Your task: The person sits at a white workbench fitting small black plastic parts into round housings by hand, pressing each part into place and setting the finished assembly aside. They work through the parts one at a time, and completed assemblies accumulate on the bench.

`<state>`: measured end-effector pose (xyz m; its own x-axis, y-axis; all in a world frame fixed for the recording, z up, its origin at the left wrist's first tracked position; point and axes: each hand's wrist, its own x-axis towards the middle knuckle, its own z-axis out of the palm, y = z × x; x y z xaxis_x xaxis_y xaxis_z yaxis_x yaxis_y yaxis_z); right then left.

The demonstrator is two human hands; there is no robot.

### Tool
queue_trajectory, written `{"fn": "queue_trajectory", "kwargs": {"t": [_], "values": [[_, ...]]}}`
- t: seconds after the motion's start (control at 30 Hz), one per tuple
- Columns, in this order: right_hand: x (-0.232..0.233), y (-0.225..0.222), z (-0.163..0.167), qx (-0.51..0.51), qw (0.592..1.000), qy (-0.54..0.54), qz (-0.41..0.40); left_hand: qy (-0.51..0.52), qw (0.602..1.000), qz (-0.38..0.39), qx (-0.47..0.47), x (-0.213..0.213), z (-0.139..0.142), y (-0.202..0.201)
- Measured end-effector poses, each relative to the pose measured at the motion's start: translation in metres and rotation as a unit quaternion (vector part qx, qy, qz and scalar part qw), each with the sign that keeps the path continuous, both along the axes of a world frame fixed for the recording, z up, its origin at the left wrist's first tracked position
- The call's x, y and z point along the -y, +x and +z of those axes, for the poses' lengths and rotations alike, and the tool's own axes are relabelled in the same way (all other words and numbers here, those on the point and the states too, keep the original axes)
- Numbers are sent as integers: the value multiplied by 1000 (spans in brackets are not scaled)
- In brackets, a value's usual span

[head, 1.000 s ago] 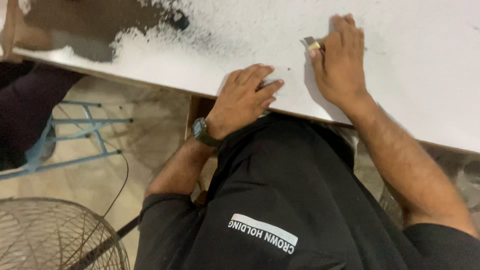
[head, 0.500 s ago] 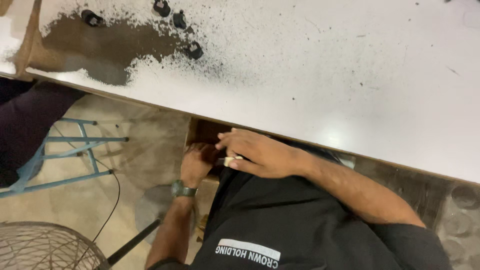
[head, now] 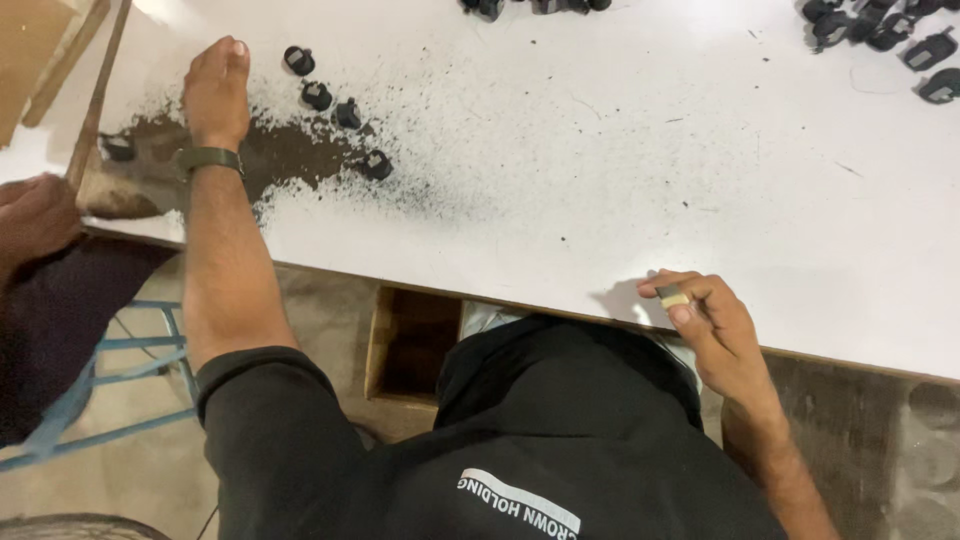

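**benchrat:** Biggest thing first: the wide white tabletop [head: 620, 190] carried everything. A big smear of dark brown powder [head: 290, 155] sat near its left end, thinning into fine specks toward the middle. My read was that it stayed where the messy work was, away from the clean stretch.

**tinkerdan:** And the bits in it?

**benchrat:** Four small black plastic parts [head: 335, 105] stood loosely strung along the far side of the smear, each apart from the next, with a fifth at the table's left edge. More of the same were bunched at the far right corner [head: 880, 40] and along the far edge [head: 530, 6]. Probably two batches kept separate, though that's my guess.

**tinkerdan:** What were the hands up to?

**benchrat:** Left arm was stretched long across the near edge, strap watch on the wrist. The left hand [head: 215, 90] lay palm down by the smear, fingers together and pointing at the far edge, nearest the black parts but not gripping any. The right hand [head: 715, 325] hovered at the near edge, wrist bent, thumb and forefinger pinching a small pale yellowish block [head: 673, 297], held just over the edge. Someone else's hand [head: 35, 215] rested off the left end.
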<state>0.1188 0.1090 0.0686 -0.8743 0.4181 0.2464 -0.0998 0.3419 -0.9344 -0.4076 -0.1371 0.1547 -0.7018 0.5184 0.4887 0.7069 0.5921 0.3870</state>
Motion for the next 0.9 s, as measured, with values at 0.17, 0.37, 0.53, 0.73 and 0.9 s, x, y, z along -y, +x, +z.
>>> {"fn": "queue_trajectory", "kwargs": {"t": [0.17, 0.37, 0.53, 0.73, 0.9], "values": [[-6, 5, -25, 7, 992, -126, -7, -150, 969, 11, 197, -48, -7, 8], [-12, 9, -28, -17, 990, -142, -22, -273, 961, -31, -34, -55, -8, 11], [-17, 12, -29, -64, 994, -90, 6, -138, 984, -10, 110, -33, -26, 14], [-14, 18, -35, -70, 992, -101, 9, -72, 988, -132, 43, -39, -70, 66], [-8, 20, -30, -78, 992, -98, 3, -211, 965, -150, -48, -82, -90, 155]]}}
